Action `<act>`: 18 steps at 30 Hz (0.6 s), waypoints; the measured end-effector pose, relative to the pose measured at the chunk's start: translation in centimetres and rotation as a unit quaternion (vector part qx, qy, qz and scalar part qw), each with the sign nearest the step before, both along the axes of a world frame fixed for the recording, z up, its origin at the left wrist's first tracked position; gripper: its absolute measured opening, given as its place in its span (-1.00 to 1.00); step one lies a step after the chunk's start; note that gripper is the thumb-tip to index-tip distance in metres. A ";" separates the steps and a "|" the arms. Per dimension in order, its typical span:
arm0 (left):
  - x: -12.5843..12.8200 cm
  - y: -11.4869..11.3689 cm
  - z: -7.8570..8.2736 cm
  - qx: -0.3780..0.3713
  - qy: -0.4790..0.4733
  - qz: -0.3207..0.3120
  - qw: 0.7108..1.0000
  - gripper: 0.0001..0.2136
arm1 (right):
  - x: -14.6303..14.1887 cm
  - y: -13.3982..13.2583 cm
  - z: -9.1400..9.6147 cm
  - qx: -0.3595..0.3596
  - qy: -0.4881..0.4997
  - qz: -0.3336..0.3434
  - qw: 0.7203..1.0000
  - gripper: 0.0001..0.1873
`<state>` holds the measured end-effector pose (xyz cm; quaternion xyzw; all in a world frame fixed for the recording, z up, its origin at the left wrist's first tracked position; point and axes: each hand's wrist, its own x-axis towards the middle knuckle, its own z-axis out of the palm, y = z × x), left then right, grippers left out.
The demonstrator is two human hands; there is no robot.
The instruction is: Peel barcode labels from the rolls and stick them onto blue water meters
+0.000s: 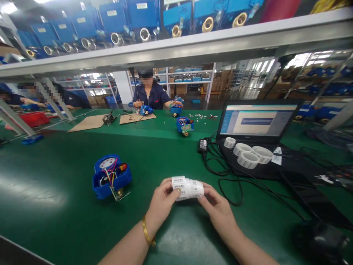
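Both hands hold a roll of white barcode labels [189,188] above the green bench. My left hand [162,198] pinches its left end between thumb and fingers. At the right end, my right hand [217,206] grips the strip with its thumb in front and fingers behind. Left of my hands sits a blue meter body [111,178], its casing uncovered, with coloured wires and a round dial showing. To the right, several more label rolls [248,160] rest on the keyboard of a laptop [256,125] whose screen is lit.
A black adapter [203,146] and looping cables lie beside the laptop. Another uncovered blue meter [184,126] stands farther back. Across the bench a co-worker [151,92] handles blue units. A shelf [176,46] loaded with blue meters spans overhead. A dark device [320,237] lies at the lower right.
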<state>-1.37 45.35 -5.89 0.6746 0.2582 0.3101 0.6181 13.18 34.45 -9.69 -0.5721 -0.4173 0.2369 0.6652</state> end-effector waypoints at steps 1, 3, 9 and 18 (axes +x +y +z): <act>0.0 -0.1 0.1 -0.004 0.001 0.002 1.000 -0.74 | 0.0 0.0 0.0 -0.001 0.002 0.002 1.000 -0.74; 0.1 -0.3 0.1 -0.018 0.003 0.006 1.000 -0.72 | 0.0 -0.1 -0.1 0.000 0.002 0.005 1.000 -0.75; 0.2 -0.7 -0.1 -0.061 0.010 0.005 0.998 -0.70 | -0.1 -0.1 0.2 0.002 0.004 0.006 1.000 -0.72; 0.2 -0.7 -0.5 -0.047 0.026 -0.008 0.999 -0.67 | -0.3 -0.3 0.6 -0.021 0.006 0.007 1.000 -0.70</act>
